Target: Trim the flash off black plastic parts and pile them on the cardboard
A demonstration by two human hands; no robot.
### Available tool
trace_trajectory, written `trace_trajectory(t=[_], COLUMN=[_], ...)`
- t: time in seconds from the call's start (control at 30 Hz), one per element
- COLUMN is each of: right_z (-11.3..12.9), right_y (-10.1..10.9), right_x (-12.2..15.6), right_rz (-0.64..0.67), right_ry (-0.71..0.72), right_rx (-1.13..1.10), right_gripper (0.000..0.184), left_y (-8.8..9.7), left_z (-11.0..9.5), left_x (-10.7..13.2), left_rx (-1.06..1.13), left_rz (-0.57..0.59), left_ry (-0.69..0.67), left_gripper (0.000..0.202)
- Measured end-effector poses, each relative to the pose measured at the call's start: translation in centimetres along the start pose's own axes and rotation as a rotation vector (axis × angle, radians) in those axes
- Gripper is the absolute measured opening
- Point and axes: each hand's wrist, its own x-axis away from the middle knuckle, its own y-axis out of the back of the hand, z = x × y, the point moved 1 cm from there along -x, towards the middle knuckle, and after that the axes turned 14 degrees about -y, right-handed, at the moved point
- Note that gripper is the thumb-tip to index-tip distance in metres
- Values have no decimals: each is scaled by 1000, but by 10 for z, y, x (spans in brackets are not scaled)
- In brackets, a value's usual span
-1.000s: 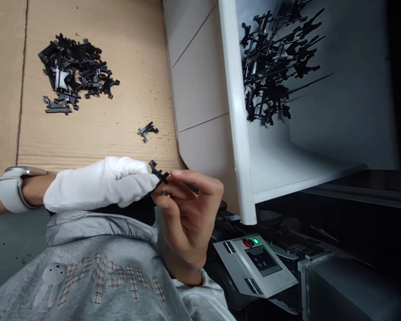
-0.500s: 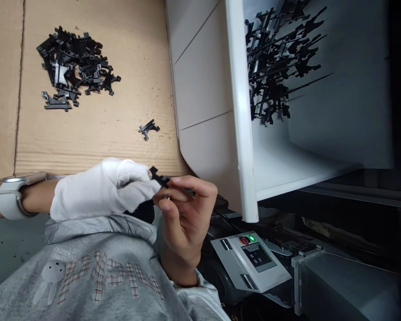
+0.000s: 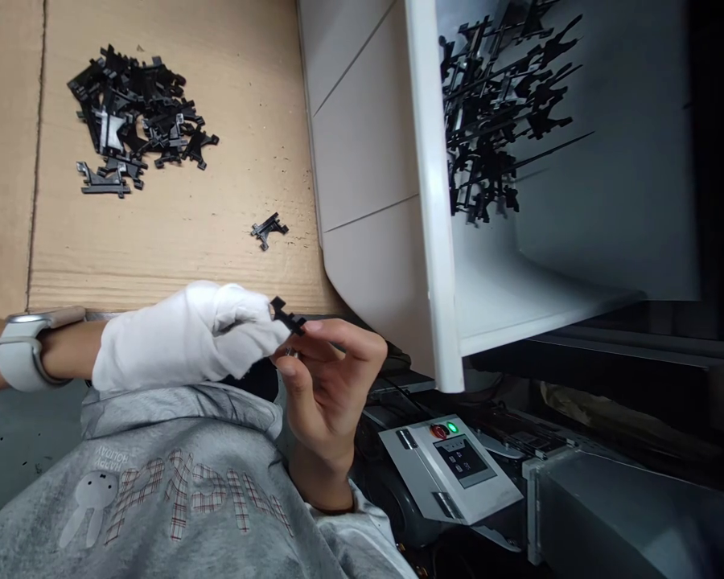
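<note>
My left hand, in a white glove, is closed on a small black plastic part. The part's notched end sticks out past the glove's fingertips. My bare right hand is right beside it, index fingertip against the end of the part. Between my right thumb and fingers a small shiny metal piece shows; most of it is hidden, so its kind is unclear. A single similar black part lies on the cardboard just beyond my hands.
A pile of black plastic parts lies at the far left of the cardboard. To the right stands a white bin with many such parts inside. Below it is a control box with a green light and a red button.
My right hand has shifted slightly left, and the metal piece with it, closer to the glove. The left hand keeps its hold on the black part.
</note>
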Motion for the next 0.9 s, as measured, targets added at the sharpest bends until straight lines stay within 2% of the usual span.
trace_trajectory(t=[0.23, 0.5, 0.67, 0.8, 0.9], right_z=[1, 5, 4, 5, 6], right_y=[-2, -1, 1, 3, 5], right_x=[1, -1, 1, 3, 2], right_rz=[-69, -25, -17, -14, -33], right_ry=[40, 51, 41, 42, 27], right_rx=[-4, -1, -59, -13, 25], right_gripper=[36, 45, 60, 61, 61], left_y=[3, 8, 9, 8, 6], left_z=[-2, -5, 1, -1, -1], left_x=[3, 1, 4, 5, 7], left_rx=[43, 149, 197, 255, 214], left_rz=[44, 70, 80, 107, 118], left_ry=[2, 66, 69, 82, 72], left_gripper=[28, 25, 18, 21, 25])
